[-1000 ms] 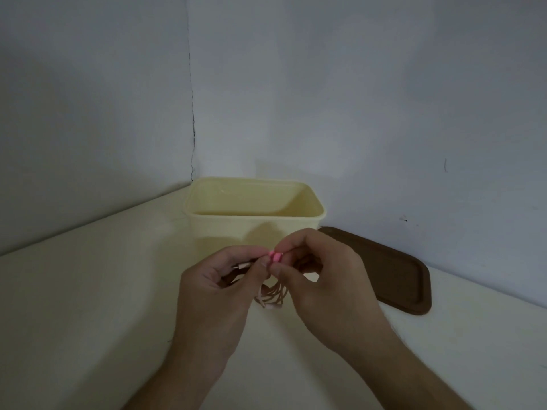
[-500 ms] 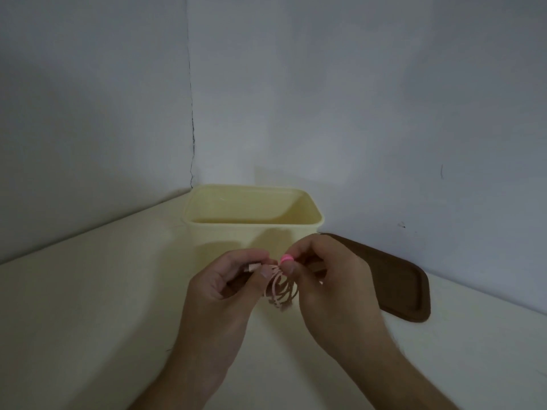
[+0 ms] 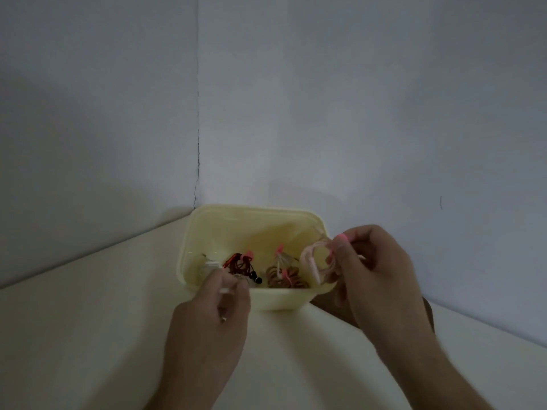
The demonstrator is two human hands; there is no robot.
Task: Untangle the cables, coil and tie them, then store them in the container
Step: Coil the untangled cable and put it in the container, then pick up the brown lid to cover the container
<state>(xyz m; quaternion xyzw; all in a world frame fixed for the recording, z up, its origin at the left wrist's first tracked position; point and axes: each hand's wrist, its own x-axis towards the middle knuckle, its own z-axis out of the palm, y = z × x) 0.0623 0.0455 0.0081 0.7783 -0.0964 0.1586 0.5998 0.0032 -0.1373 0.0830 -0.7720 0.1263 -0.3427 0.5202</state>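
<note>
We find a dim corner: two grey walls meet behind a pale tabletop (image 3: 74, 335), and a cream plastic container (image 3: 266, 220) stands in that corner with its mouth open. A dark brown lid (image 3: 427, 315) lies on the table to its right, mostly hidden behind the right forearm.

Change noted: half a second ago both hands worked together in front of the container on one pink coil. They are now apart. We also look further down into the container than before, so its contents show.

Right hand (image 3: 381, 273): pinched shut on the pink coiled cable (image 3: 310, 258), with a bright pink tie (image 3: 341, 237) at the fingertips. The coil hangs over the container's near right corner, partly inside the rim.

Left hand (image 3: 213, 318): at the near left rim, fingers curled around something thin and white; we cannot tell what it is, nor how firmly it is held.

Contents already stored: a red coiled cable (image 3: 236, 261) with black earbuds (image 3: 256, 278), a brown coil (image 3: 284, 279) and a pale bundle (image 3: 279, 258), each with a pink tie.

Assessment: tying appears finished on this cable and storing is in hand. We judge the task to be well advanced; no loose cables show on the table. The coil should drop into the free right-hand space without disturbing the others.
</note>
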